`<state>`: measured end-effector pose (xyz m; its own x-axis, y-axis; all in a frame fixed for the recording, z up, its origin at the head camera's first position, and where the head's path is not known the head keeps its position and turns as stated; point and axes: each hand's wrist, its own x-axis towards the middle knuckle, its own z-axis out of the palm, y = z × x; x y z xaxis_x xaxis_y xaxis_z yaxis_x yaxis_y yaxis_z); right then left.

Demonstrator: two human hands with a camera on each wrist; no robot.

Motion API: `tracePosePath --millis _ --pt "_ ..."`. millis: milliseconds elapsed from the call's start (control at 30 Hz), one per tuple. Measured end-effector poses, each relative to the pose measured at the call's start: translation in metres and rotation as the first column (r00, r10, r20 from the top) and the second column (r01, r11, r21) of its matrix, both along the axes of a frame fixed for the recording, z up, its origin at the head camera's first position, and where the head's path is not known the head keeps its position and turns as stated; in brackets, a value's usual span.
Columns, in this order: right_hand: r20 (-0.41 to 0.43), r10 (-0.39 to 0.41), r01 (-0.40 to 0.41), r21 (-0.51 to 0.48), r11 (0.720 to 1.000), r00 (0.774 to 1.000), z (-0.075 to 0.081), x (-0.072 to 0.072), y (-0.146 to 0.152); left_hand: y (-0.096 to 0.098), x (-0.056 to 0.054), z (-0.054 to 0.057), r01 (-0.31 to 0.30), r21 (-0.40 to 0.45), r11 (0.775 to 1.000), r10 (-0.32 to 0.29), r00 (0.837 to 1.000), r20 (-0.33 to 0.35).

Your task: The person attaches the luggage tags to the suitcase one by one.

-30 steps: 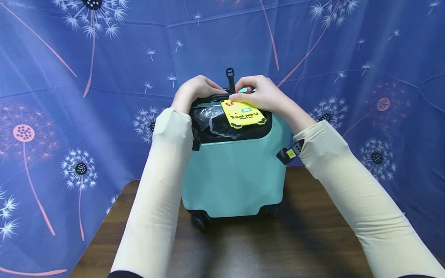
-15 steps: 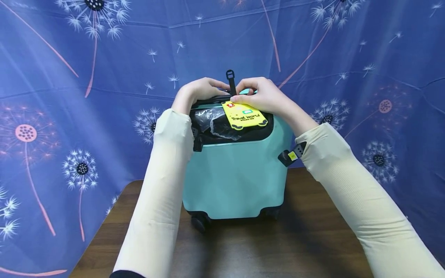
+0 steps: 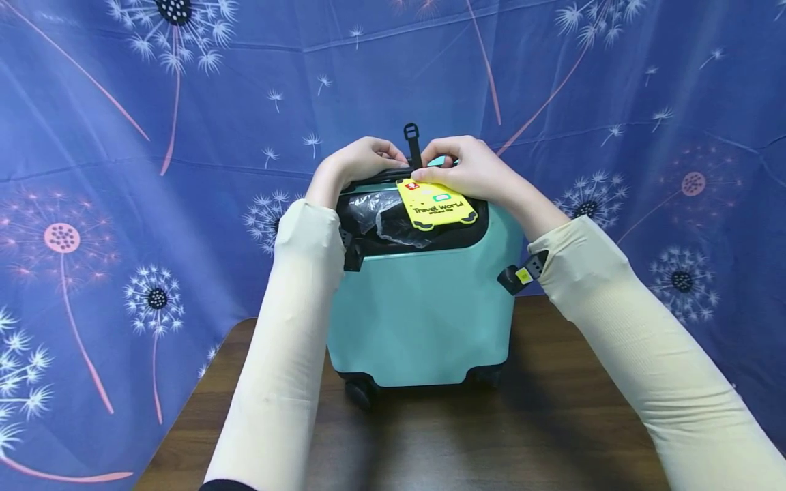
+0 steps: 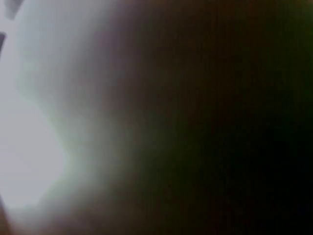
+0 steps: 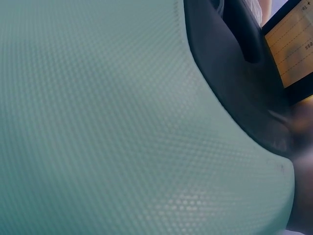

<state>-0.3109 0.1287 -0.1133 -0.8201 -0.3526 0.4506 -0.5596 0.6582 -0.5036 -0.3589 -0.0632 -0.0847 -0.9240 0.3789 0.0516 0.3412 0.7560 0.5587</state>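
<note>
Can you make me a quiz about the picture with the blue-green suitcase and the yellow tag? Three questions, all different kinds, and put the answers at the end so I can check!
1. Pick one. What words are printed on the flat yellow suitcase-shaped tag?
A) Happy Birthday
B) Travel World
C) Keep Out

2. True or false? The turquoise hard-shell suitcase stands upright on the brown wood-grain table.

3. Fill the gap. The thin black strap with a looped end sticks up between the person's left hand and their ____.

Key:
1. B
2. True
3. right hand
</note>
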Motion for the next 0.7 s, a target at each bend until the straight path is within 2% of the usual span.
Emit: tracePosePath --millis 200,300,367,533,700 --pt "0.022 0.031 -0.031 0.003 1.0 0.999 -0.001 0.0 0.003 -0.002 0.001 -0.009 0.019 0.131 0.991 -0.005 0.994 -0.108" --pt "0.047 0.049 -0.048 -0.008 0.999 0.998 0.0 0.001 0.006 -0.003 0.002 -0.014 0.039 0.207 0.977 -0.004 0.986 -0.167" --pt "0.061 0.043 -0.042 -0.015 0.999 0.997 0.001 0.002 0.009 -0.004 0.002 -0.015 0.031 0.251 0.968 0.019 0.981 -0.194" --pt "0.063 -0.01 0.013 -0.053 0.998 0.998 0.0 -0.001 0.014 -0.005 0.002 -0.017 0.011 0.364 0.931 0.075 0.972 -0.222" --pt "0.086 -0.014 0.023 -0.106 0.994 0.996 0.001 -0.003 0.013 -0.006 0.002 -0.017 0.015 0.434 0.901 0.09 0.971 -0.221"
